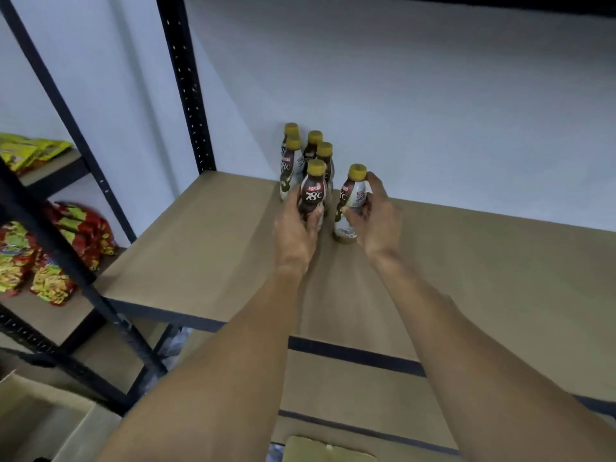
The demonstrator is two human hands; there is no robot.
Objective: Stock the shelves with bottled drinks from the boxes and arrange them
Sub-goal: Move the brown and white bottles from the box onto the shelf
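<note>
Right now, from the head view, I have a bottle in each hand on the shelf (200,245). My left hand (296,225) is wrapped round the lower half of a dark bottle (311,195) with its label turned toward me, I judge so the brand faces front once it stands. My right hand (376,215) grips a pale bottle (348,195) from its right side, thumb in front, fingers behind. Its base looks down on the board, while the dark one's base is hidden by my palm. Both sit just in front of the back group (301,155), which stands by the wall beyond my fingertips; I take that as rows being built outward.

Count: four bottles standing in that group and two in my hands, six in all, each with a yellow cap. Far left of my left arm, snack packs (76,228) lie on another rack, too jumbled to count. Below my left elbow is one open box (33,411), and a cardboard flap (326,451) shows between my forearms.
</note>
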